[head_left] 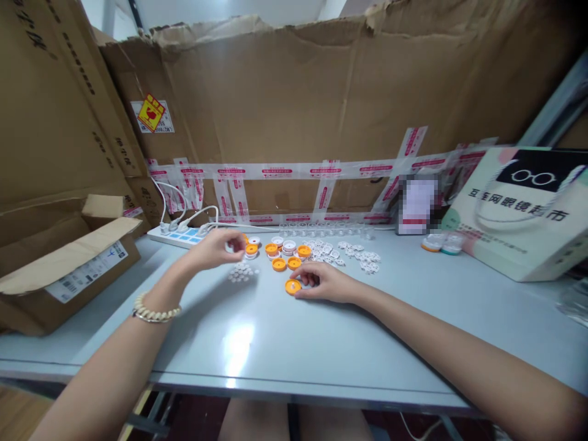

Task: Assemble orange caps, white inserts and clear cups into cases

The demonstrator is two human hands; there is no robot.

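My right hand (328,282) rests on the table with thumb and fingers closed on the rim of an orange round cap (290,288). A small white piece shows in the middle of that cap. My left hand (219,248) hovers above a pile of small white pieces (241,273), fingers bent in a pinch. Whatever may be between its fingertips is too small to make out. Just beyond my hands stand several more orange caps (278,264) and white round ones (289,246). To their right lie many flat white parts (321,250).
At the left are an open cardboard box (68,269) and a power strip (177,236) with plugs. A clear plastic strip (326,230) lies along the back. A phone (417,205), two small round cases (441,243) and a paper bag (519,214) stand at the right.
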